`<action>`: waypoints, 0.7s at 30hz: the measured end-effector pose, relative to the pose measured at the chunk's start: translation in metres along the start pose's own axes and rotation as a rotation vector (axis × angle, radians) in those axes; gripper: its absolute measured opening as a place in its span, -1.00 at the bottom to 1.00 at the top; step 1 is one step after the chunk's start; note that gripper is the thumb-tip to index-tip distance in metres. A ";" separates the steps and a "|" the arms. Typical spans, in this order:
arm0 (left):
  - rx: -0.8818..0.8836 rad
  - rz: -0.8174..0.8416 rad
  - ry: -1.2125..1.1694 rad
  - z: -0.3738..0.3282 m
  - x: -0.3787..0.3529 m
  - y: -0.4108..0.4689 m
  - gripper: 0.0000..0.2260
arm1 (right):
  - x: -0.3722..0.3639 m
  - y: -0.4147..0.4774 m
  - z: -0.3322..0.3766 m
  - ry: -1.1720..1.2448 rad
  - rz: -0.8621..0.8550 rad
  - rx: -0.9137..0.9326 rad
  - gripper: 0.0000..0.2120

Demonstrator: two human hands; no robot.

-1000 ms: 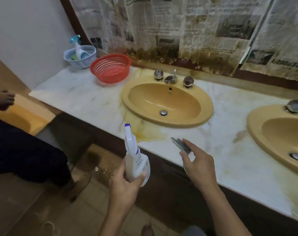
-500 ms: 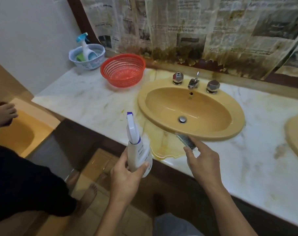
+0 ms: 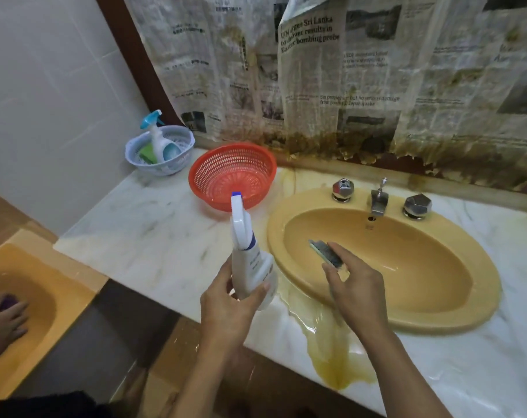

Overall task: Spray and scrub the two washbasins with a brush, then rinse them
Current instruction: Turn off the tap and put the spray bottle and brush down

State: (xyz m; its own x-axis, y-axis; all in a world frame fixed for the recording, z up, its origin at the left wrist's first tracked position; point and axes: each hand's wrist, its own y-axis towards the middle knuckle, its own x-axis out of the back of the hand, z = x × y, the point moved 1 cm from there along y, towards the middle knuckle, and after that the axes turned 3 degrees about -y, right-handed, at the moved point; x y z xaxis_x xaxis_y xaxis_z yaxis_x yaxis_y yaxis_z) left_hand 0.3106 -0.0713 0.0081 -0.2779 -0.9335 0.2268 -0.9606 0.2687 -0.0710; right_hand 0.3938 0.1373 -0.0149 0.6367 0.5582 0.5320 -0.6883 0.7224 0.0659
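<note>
A yellow oval washbasin (image 3: 431, 303) is set in the marble counter (image 3: 153, 236), with a tap (image 3: 379, 200) and two chrome knobs behind it. My left hand (image 3: 229, 306) grips a white spray bottle (image 3: 251, 260) upright, just left of the basin's rim, its nozzle pointing away. My right hand (image 3: 354, 289) holds a small brush (image 3: 327, 254) over the near left part of the bowl. The second washbasin is out of view.
A red basket (image 3: 232, 176) and a pale blue basket (image 3: 159, 152) holding another spray bottle stand at the counter's back left. A yellow puddle (image 3: 331, 351) runs off the basin's front. Another person's hand (image 3: 3, 318) rests in a low yellow tub at left. Stained newspaper (image 3: 316, 70) covers the wall.
The view has moved closer to the left basin. My right hand with the brush went from the counter's edge to over the bowl. The bottle was raised towards the basin.
</note>
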 end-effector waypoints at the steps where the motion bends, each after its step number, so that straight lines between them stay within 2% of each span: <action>1: -0.011 0.001 0.002 0.000 0.007 0.015 -0.45 | -0.009 0.008 0.007 -0.005 -0.002 0.010 -0.61; 8: -0.062 0.029 -0.022 -0.004 0.056 0.121 -0.47 | -0.080 0.053 0.060 -0.082 -0.054 0.055 -0.60; 14: -0.101 0.052 -0.039 -0.012 0.098 0.225 -0.50 | -0.144 0.108 0.105 -0.134 -0.072 0.011 -0.57; 21: -0.195 0.081 -0.007 -0.031 0.098 0.350 -0.45 | -0.193 0.192 0.151 -0.208 -0.069 0.012 -0.57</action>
State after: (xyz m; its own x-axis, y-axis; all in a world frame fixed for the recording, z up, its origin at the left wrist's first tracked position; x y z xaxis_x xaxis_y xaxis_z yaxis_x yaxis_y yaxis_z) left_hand -0.0533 -0.0608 0.0359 -0.3547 -0.9085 0.2210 -0.9182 0.3830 0.1008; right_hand 0.0864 0.1061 0.0225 0.5977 0.4103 0.6887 -0.6503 0.7506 0.1172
